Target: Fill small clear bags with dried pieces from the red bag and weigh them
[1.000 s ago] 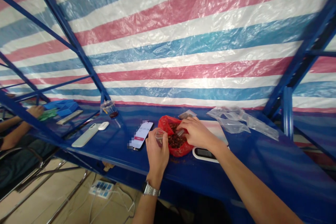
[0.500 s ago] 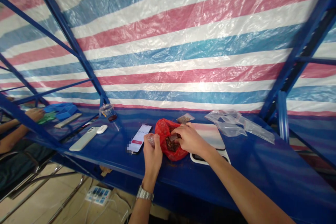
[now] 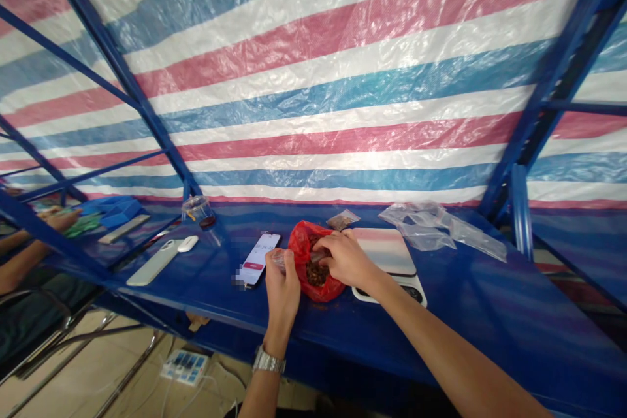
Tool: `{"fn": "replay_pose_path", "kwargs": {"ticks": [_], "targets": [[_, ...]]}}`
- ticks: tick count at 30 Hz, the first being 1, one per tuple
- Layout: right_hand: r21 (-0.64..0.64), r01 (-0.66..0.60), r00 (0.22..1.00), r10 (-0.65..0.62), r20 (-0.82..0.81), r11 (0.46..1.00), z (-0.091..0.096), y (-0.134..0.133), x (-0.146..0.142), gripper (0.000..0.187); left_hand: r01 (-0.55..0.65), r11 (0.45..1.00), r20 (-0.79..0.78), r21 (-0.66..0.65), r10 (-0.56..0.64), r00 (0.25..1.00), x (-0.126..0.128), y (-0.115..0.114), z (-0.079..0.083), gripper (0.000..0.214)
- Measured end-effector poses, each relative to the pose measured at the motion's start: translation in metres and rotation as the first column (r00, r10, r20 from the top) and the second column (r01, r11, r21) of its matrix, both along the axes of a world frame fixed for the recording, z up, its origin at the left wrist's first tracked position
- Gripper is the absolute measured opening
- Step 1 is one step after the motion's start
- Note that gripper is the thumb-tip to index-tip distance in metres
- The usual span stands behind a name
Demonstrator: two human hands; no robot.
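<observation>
A red plastic bag (image 3: 327,291), its mouth spread wide, sits on the blue table and contains small brown pieces (image 3: 316,273). My left hand (image 3: 283,285) is closed at the bag's left edge, pinching a small clear plastic bag (image 3: 277,258). Over the red bag's mouth, the fingers of my right hand (image 3: 349,260) grip a small brownish scoop-like piece (image 3: 319,255) dipped toward the contents; its exact kind is unclear. Right beside the red bag is a white kitchen scale (image 3: 385,248), partly covered by my right hand and forearm. A small clear bag of brown bits (image 3: 343,219) lies behind.
Flat clear plastic bags (image 3: 431,225) lie at right. Left of my hands are a lit phone (image 3: 258,257), a pale phone (image 3: 154,262), a white earbud case (image 3: 188,243) and a clear cup (image 3: 198,210). Another person's hands (image 3: 61,217) work at far left, near a blue tray (image 3: 117,210).
The scoop-like piece in my right hand has tilted and sits lower among the brown pieces. My left hand keeps its pinch. The whole view has shifted slightly.
</observation>
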State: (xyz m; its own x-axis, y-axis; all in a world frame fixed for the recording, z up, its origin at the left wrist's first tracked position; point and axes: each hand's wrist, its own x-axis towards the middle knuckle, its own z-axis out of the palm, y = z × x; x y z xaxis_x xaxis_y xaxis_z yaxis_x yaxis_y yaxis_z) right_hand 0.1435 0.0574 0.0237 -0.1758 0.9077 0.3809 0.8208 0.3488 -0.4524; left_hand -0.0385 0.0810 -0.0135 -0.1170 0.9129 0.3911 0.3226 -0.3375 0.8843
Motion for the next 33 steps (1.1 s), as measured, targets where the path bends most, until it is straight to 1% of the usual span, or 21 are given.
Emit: {"fn": "replay_pose_path", "kwargs": {"ticks": [4, 6, 9, 12, 15, 17, 19, 20, 23, 25, 26, 29, 33], "targets": [[-0.006, 0.015, 1.000, -0.015, 0.008, 1.000, -0.003, 0.002, -0.002, 0.017, 0.037, 0.999, 0.100, -0.017, -0.035, 0.994, -0.003, 0.000, 0.000, 0.052], [0.013, 0.040, 0.999, -0.040, 0.036, 0.999, -0.004, 0.002, -0.003, 0.019, 0.025, 0.999, 0.152, -0.035, -0.020, 0.988, -0.004, 0.000, 0.000, 0.054], [0.059, 0.072, 0.994, -0.077, 0.079, 0.996, -0.004, 0.000, -0.003, 0.026, -0.019, 0.996, 0.209, -0.090, 0.037, 0.977, -0.004, 0.002, -0.003, 0.054], [0.096, 0.085, 0.986, -0.097, 0.133, 0.992, -0.002, -0.001, -0.001, 0.030, -0.080, 0.994, 0.178, -0.074, 0.092, 0.980, -0.004, 0.005, -0.005, 0.050], [0.113, 0.082, 0.977, -0.102, 0.185, 0.990, 0.001, -0.003, 0.000, 0.035, -0.146, 0.989, 0.143, -0.029, 0.149, 0.978, -0.003, 0.006, -0.002, 0.046], [0.111, 0.054, 0.976, -0.076, 0.206, 0.992, 0.002, -0.003, 0.001, 0.037, -0.206, 0.979, 0.134, 0.000, 0.204, 0.970, -0.002, -0.001, 0.004, 0.043], [0.094, 0.018, 0.981, -0.036, 0.193, 0.995, 0.003, -0.003, 0.002, 0.038, -0.251, 0.968, 0.097, 0.021, 0.248, 0.964, 0.000, -0.014, 0.011, 0.042], [0.083, 0.001, 0.985, -0.016, 0.173, 0.997, 0.003, -0.003, 0.002, 0.037, -0.252, 0.967, 0.059, 0.020, 0.251, 0.966, 0.001, -0.023, 0.014, 0.042], [0.051, -0.041, 0.995, 0.036, 0.093, 0.998, 0.003, -0.001, 0.005, 0.034, -0.185, 0.983, -0.059, -0.017, 0.184, 0.981, 0.004, -0.048, 0.014, 0.040], [0.028, -0.066, 0.996, 0.064, 0.056, 0.997, 0.003, -0.001, 0.006, 0.035, -0.137, 0.990, -0.096, -0.030, 0.134, 0.986, 0.008, -0.057, 0.008, 0.040], [0.015, -0.076, 0.996, 0.075, 0.045, 0.997, 0.002, -0.001, 0.007, 0.035, -0.122, 0.992, -0.096, -0.026, 0.119, 0.988, 0.011, -0.057, 0.004, 0.043], [-0.032, -0.096, 0.995, 0.097, 0.025, 0.995, 0.001, -0.001, 0.007, 0.036, -0.080, 0.997, -0.036, -0.009, 0.079, 0.996, 0.017, -0.048, -0.005, 0.050], [-0.073, -0.112, 0.994, 0.112, 0.003, 0.991, 0.002, -0.001, 0.009, 0.039, 0.026, 0.999, 0.146, -0.048, -0.019, 0.989, 0.023, -0.029, -0.008, 0.054]]}}
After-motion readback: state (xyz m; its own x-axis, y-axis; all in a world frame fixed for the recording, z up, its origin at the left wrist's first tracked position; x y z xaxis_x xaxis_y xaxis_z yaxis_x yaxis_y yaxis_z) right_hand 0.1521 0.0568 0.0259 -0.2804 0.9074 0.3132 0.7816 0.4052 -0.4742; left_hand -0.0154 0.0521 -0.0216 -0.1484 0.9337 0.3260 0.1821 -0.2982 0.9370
